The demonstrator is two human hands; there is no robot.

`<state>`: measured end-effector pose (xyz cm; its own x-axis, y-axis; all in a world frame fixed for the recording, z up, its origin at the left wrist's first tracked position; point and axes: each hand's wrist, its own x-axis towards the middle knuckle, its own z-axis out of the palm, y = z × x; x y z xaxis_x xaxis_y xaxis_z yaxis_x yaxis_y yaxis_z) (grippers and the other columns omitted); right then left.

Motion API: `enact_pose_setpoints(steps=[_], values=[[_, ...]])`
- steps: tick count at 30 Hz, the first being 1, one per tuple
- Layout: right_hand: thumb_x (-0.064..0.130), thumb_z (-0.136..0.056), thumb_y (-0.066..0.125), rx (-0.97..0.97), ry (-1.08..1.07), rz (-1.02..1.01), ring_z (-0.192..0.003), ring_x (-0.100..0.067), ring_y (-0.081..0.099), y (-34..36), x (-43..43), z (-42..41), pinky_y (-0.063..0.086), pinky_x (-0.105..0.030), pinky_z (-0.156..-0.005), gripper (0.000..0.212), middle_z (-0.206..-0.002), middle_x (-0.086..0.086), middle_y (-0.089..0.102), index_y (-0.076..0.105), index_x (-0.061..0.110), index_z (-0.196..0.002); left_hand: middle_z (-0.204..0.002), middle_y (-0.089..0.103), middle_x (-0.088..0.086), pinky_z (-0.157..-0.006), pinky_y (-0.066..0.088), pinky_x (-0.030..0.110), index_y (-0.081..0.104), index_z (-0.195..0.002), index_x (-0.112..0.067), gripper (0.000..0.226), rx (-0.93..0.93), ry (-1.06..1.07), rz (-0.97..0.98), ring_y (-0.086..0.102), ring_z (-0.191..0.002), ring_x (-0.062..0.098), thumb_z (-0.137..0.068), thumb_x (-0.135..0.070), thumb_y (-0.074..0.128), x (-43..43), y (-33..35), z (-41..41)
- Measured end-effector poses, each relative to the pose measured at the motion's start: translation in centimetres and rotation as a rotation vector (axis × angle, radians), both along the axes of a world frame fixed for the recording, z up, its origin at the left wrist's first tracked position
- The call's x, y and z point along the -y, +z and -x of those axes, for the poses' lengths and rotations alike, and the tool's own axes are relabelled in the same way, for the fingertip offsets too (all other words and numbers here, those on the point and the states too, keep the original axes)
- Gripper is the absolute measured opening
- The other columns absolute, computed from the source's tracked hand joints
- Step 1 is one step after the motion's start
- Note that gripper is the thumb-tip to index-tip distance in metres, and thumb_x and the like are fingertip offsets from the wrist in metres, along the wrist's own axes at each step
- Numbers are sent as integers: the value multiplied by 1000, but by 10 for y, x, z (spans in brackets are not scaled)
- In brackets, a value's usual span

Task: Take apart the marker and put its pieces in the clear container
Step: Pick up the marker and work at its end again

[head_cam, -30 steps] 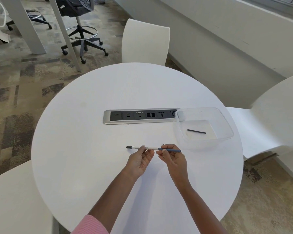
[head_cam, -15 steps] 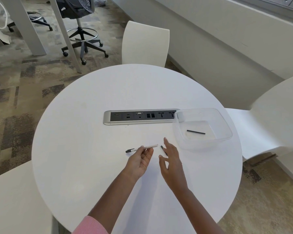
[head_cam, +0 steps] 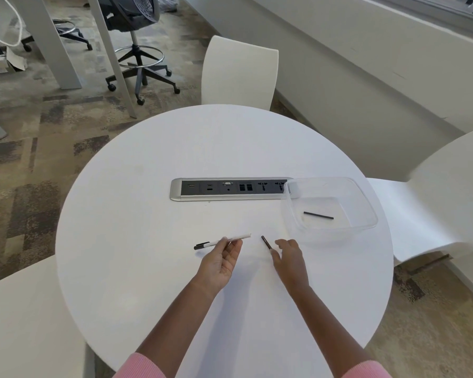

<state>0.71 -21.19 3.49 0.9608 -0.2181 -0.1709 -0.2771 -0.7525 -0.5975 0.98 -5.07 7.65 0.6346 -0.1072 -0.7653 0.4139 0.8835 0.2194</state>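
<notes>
Marker barrel (head_cam: 241, 236): white, pinched in fingers of left hand (head_cam: 220, 259) over table (head_cam: 148, 241). Small dark piece (head_cam: 266, 242): on table; right hand (head_cam: 288, 255) loose, empty, just beside it. Black rod (head_cam: 318, 215): inside clear container (head_cam: 363, 203). Handling: pinch dark piece mid-length, lift over rim, release low.

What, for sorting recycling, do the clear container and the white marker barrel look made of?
The clear container is probably transparent plastic, glossy: the table and a thin black piece show through its walls. The marker barrel looks like opaque white plastic, smooth, with a black end.
</notes>
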Motion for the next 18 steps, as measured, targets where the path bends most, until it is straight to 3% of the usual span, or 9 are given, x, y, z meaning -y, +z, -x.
enact_pose_setpoints(steps=[4, 9, 14, 18], values=[[18, -87, 58, -66, 10, 58, -110, -32, 51, -4, -1, -7, 46, -38, -86, 27, -113, -18, 54, 56, 1, -109, -47, 65, 12, -92, 43, 33, 54, -75, 0, 20, -4, 24, 8, 67, -44, 19, -93, 0, 47, -4, -4, 3], [10, -88, 53, -22, 19, 72, -98, -33, 54, -7, -5, -10, 47, -39, -74, 13, -102, -18, 56, 56, 0, -95, -45, 64, 11, -93, 43, 32, 53, -74, 0, 20, -17, 44, -4, 66, -42, 19, -93, 0, 47, -6, -6, 3], [7, -87, 54, 47, -66, -163, -85, -27, 60, 5, -7, -7, 45, -33, -70, 5, -87, -11, 64, 58, 3, -87, -44, 64, 11, -92, 43, 34, 53, -75, 0, 19, -17, 57, -12, 66, -41, 19, -93, 0, 47, -10, -8, 4], [9, -84, 60, 162, -56, -369, -73, -13, 59, 27, -10, 4, 45, -6, -61, 3, -77, 2, 64, 62, 11, -85, -43, 63, 10, -92, 43, 33, 53, -75, 0, 19, -21, 62, -24, 65, -40, 18, -93, 0, 47, -9, -10, 3]])
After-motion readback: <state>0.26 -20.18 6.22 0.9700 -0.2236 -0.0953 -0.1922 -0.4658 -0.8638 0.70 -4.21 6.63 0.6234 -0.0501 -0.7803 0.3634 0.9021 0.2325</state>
